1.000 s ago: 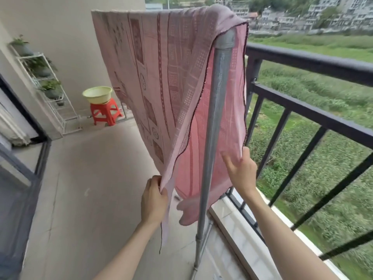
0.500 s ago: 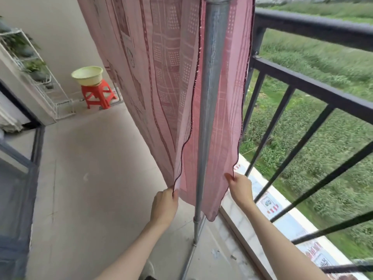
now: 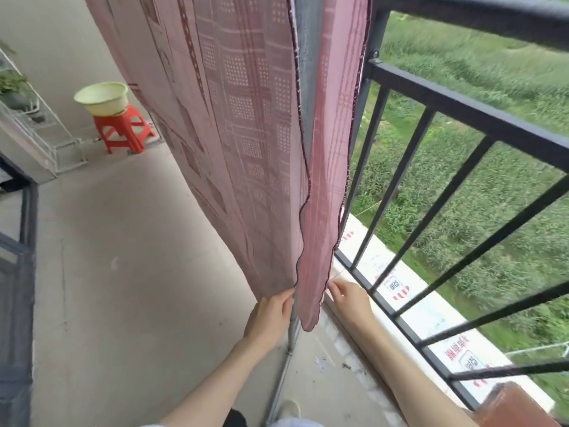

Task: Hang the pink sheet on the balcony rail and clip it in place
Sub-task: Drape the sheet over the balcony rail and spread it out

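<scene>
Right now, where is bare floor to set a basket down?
Bare concrete floor lies open between the pink sheet and the dark door frame. Crowded: the far corner, with red stool and plant rack.

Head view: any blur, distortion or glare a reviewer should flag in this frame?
Head view: soft, even daylight with no glare or hard shadows; wide-angle bending curves the railing and the sheet; slight motion smear on the field beyond the bars and on the sheet's weave; both hands, left and right, read clearly at the sheet's lower edges.
</scene>
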A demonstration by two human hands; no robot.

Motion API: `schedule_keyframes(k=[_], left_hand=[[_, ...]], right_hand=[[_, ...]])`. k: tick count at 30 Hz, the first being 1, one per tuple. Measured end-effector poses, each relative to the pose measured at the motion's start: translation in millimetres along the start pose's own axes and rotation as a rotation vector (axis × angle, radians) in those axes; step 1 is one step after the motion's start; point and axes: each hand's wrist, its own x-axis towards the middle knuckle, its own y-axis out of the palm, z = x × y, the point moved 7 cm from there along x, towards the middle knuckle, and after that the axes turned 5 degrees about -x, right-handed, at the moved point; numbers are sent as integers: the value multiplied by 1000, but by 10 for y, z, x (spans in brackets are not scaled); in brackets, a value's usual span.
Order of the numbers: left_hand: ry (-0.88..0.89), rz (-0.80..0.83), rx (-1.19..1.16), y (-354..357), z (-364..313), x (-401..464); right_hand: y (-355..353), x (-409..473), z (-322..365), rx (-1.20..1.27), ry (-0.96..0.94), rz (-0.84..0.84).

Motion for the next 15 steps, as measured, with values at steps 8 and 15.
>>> schedule_keyframes(k=[8,15], left_hand=[[70,117,42,-117,296,-11],[-29,-46,223,-1056,1046,-201]], right_hand=[[484,-253,375,-405,-63,564],[952,-260,1573,-164,-184,643]])
